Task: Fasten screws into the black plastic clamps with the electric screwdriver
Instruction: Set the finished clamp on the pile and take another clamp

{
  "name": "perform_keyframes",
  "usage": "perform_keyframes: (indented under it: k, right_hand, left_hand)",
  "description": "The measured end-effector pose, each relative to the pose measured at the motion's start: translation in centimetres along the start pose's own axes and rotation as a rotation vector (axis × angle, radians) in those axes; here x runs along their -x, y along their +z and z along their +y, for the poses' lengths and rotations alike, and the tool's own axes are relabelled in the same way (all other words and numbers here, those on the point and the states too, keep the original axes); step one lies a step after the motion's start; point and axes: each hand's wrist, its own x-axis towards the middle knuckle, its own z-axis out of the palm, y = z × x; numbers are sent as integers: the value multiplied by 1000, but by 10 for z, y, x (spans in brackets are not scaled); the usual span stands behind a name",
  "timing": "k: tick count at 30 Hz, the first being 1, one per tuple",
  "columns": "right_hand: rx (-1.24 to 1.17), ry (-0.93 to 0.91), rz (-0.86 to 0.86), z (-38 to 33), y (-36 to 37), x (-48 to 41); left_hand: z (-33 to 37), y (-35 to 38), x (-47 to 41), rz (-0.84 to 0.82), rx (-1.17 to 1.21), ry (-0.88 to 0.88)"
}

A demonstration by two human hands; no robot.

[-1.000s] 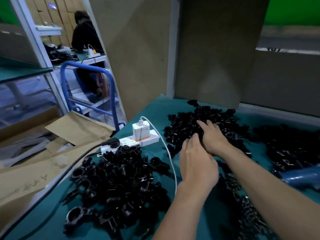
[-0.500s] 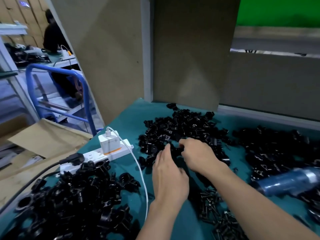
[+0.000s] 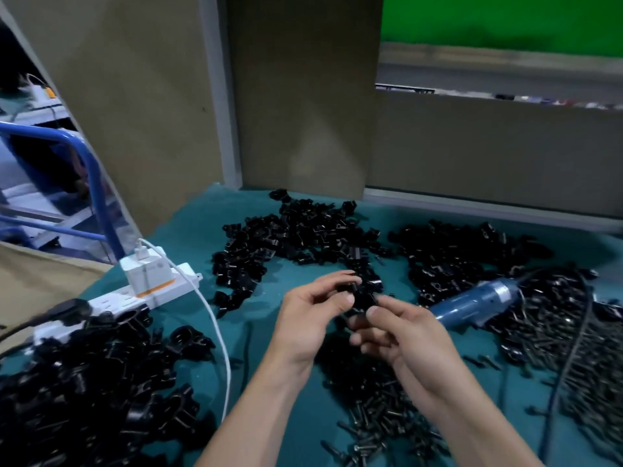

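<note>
A small black plastic clamp (image 3: 361, 294) is held between both hands above the green table (image 3: 199, 227). My left hand (image 3: 312, 318) pinches its left side with thumb and fingers. My right hand (image 3: 397, 332) pinches its right side. The blue electric screwdriver (image 3: 478, 303) lies on the table just right of my right hand, untouched. Black screws (image 3: 381, 419) lie heaped under my forearms. Piles of black clamps sit at the back centre (image 3: 296, 237), back right (image 3: 455, 254) and front left (image 3: 87, 382).
A white power strip (image 3: 118, 298) with a white charger (image 3: 146, 273) and white cable (image 3: 215, 328) lies at the left. Another heap of screws (image 3: 546, 328) and a black cord (image 3: 573, 352) are at the right. Cardboard panels (image 3: 303, 96) wall the table's back; a blue trolley (image 3: 97, 183) stands left.
Both hands left the back clamp pile and came toward me, lifting one clamp between them. The view swung right, bringing the screwdriver and right screw heap into sight.
</note>
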Motion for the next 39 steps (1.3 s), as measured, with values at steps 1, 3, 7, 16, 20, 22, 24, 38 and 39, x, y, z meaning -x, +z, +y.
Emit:
perform_keyframes:
  k: [1, 3, 7, 16, 20, 22, 24, 38, 39]
  right_hand:
    - [-118, 39, -53, 1, -4, 6]
    - [-245, 103, -101, 0, -12, 13]
    - [-378, 168, -21, 0, -23, 18]
    - [396, -374, 404, 3, -24, 22]
    - [422, -478, 460, 5, -18, 23]
    - [419, -455, 452, 3, -20, 21]
    - [415, -410, 426, 0, -21, 21]
    - [-217, -12, -95, -2, -29, 13]
    - [-84, -100, 6, -3, -30, 13]
  left_hand:
    - [0, 3, 2, -55, 55, -28]
    - [-1, 8, 6, -171, 182, -97]
    - [-5, 13, 11, -357, 262, -114]
    - [-11, 24, 14, -259, -14, -43]
    - [-13, 34, 17, -324, -33, -5]
    - [-13, 36, 18, -360, -9, -3]
    - [-12, 38, 20, -361, -13, 0]
    - [-8, 11, 8, -417, 466, -72]
    - [-8, 9, 7, -386, 400, -58]
